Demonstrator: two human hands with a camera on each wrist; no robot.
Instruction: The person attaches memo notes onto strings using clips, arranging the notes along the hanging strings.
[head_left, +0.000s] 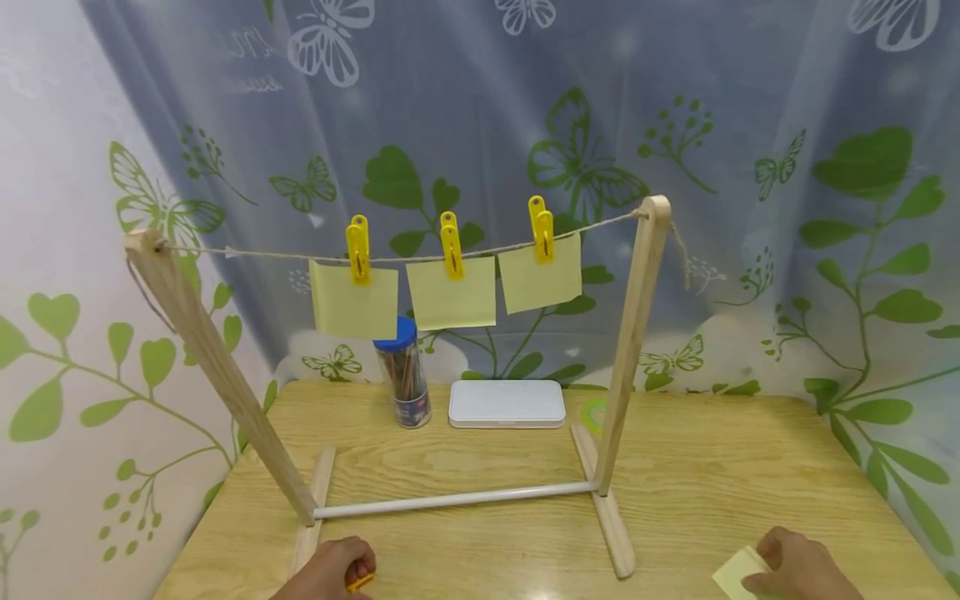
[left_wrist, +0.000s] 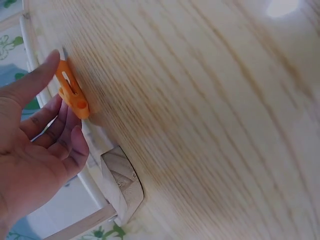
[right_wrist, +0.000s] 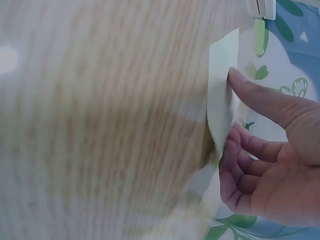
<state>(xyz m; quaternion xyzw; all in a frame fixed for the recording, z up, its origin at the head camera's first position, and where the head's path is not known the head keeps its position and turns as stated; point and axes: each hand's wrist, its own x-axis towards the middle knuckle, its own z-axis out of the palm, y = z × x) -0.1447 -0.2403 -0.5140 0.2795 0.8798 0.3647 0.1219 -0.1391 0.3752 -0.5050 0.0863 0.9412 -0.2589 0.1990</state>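
My left hand (head_left: 337, 565), low at the left of the head view, pinches an orange plastic clothespin (left_wrist: 73, 90) between thumb and fingers. The clothespin is just over the table in the left wrist view. At the lower right, my right hand (head_left: 802, 567) holds a pale yellow paper note (right_wrist: 222, 92) by its edge, thumb on one side and fingers on the other. Three similar notes hang on a string (head_left: 285, 256), each under a yellow clothespin: the left note (head_left: 354, 304), the middle note (head_left: 452, 300) and the right note (head_left: 540, 279).
A wooden frame with a left post (head_left: 225, 383), right post (head_left: 633, 350) and white crossbar (head_left: 457, 500) stands on the wooden table (head_left: 705, 467). Behind it are a blue-lidded pencil tub (head_left: 408, 375), a white case (head_left: 507, 404) and a green tape roll (head_left: 595, 414). A patterned curtain (head_left: 480, 108) hangs behind.
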